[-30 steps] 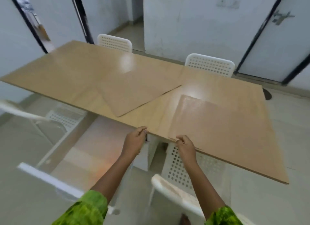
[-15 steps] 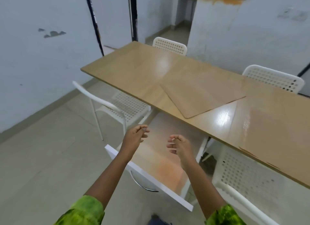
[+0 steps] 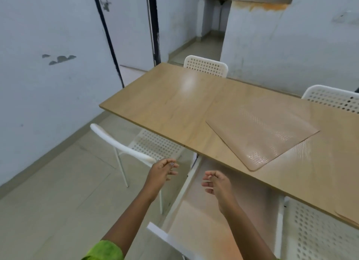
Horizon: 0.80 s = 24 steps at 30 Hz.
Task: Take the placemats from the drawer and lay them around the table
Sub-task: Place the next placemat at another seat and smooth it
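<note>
A tan placemat point(image 3: 264, 133) lies at an angle on the wooden table point(image 3: 174, 108). The corner of a second placemat point(image 3: 347, 217) shows at the table's near edge, far right. Under the table a white drawer point(image 3: 167, 238) stands pulled out, and a tan placemat point(image 3: 202, 221) lies inside it. My left hand point(image 3: 161, 172) hovers just left of the drawer with its fingers loosely curled and nothing in it. Over the drawer, my right hand point(image 3: 217, 184) is also empty, fingers half curled and apart.
White perforated chairs stand around the table: one point(image 3: 139, 147) at the near left, one point(image 3: 206, 65) at the far end, one point(image 3: 330, 98) behind the table, one point(image 3: 318, 234) at the near right. A pale wall point(image 3: 48, 75) runs along the left, with tiled floor point(image 3: 58, 191) below.
My hands left the placemat at the table's near edge and moved left, down over the open drawer. My view swung left, so that placemat now sits at the far right.
</note>
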Each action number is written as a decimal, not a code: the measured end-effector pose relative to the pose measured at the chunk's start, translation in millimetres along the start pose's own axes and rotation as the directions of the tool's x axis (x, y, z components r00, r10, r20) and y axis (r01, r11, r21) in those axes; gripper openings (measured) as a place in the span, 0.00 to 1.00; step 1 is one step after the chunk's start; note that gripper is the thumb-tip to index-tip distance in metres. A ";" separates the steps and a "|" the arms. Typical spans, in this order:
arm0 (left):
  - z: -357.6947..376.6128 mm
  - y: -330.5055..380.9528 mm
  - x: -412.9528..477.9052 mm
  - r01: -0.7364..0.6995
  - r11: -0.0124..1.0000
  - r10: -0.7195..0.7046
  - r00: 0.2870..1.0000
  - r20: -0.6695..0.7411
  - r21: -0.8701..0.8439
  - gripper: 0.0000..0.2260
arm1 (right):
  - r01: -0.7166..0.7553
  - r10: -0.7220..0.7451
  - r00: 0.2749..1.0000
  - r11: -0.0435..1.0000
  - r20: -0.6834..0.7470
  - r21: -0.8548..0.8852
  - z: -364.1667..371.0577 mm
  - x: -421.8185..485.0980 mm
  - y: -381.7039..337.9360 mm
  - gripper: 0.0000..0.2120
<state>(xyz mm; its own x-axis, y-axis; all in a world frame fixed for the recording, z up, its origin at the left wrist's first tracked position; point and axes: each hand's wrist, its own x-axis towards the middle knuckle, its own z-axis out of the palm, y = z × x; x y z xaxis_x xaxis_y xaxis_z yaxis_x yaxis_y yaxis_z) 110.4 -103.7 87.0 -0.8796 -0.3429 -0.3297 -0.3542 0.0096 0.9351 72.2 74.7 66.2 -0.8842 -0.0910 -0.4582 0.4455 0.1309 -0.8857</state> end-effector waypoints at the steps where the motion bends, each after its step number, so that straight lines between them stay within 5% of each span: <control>1: -5.4 1.7 9.4 -0.002 1.000 0.002 1.000 0.015 0.004 0.09 | -0.004 0.004 1.000 1.000 -0.017 0.008 6.1 3.0 -1.1 0.11; 16: -58.8 58.9 139.2 -0.219 0.965 0.122 0.866 0.485 0.148 0.08 | 0.103 0.044 0.844 0.965 -0.535 0.241 75.3 26.8 -33.5 0.12; 19: -39.3 75.0 162.0 -0.276 0.946 0.135 0.814 0.565 0.172 0.08 | 0.100 0.011 0.810 0.983 -0.587 0.155 57.7 39.7 -37.9 0.06; 24: 11.6 91.6 200.9 -0.454 0.846 0.159 0.717 0.679 0.280 0.07 | -0.065 -0.107 0.778 0.966 -0.619 -0.249 12.3 77.4 -39.3 0.19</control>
<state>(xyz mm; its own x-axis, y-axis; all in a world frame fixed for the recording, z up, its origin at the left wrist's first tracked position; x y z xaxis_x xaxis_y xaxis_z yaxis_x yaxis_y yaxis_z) -102.5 -160.8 104.9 -0.9025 0.3933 -0.1755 0.0103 0.4271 0.9041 -12.0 50.3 64.7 -0.8226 0.5263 -0.2153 0.4533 0.3781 -0.8072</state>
